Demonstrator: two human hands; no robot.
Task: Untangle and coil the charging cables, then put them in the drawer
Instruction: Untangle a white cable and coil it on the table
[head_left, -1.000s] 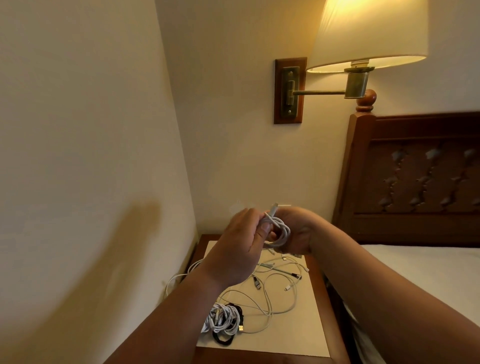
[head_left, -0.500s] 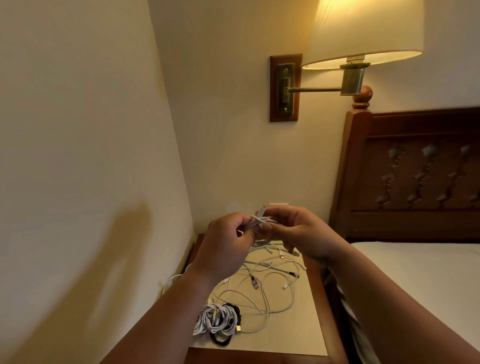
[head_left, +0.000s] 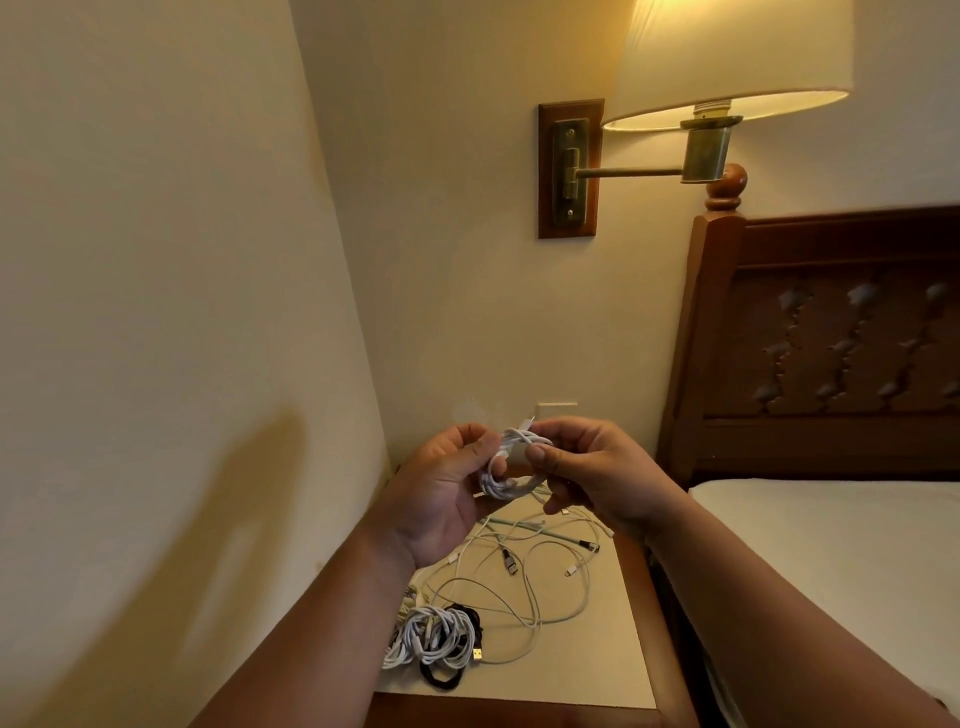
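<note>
Now: Small Coil Between Both Hands, Above the Bench

Pinches the small white coiled charging cable (head_left: 506, 483) from two sides: with the left hand (head_left: 441, 491) on the lower left part of the loops, with the right hand (head_left: 592, 467) on the upper right part, thumb and forefinger closed on the wraps. Both hands clamped on this same coil, close together, nearly touching. Hangs in the air over the far end of the wooden bench with cream top (head_left: 587, 670), not resting on it. Seems to lie with the long axis from lower left to upper right, one plug end standing up near the right fingertips. Hard to tell if the end is tucked in.

Below, and nearer to the body, on the bench: the loose tangle of thin white cables (head_left: 524, 577). At the front left edge, the finished bundle of coiled white cables (head_left: 436, 636), lying partly on a black coiled cable (head_left: 441, 682). Nearer to the left hand than to the right, so probably better to bring the coil down and toward the front left with the left hand. No drawer in view; maybe under the bench top. Judged as about the middle of the task: some cables coiled, several not yet untangled.
</note>
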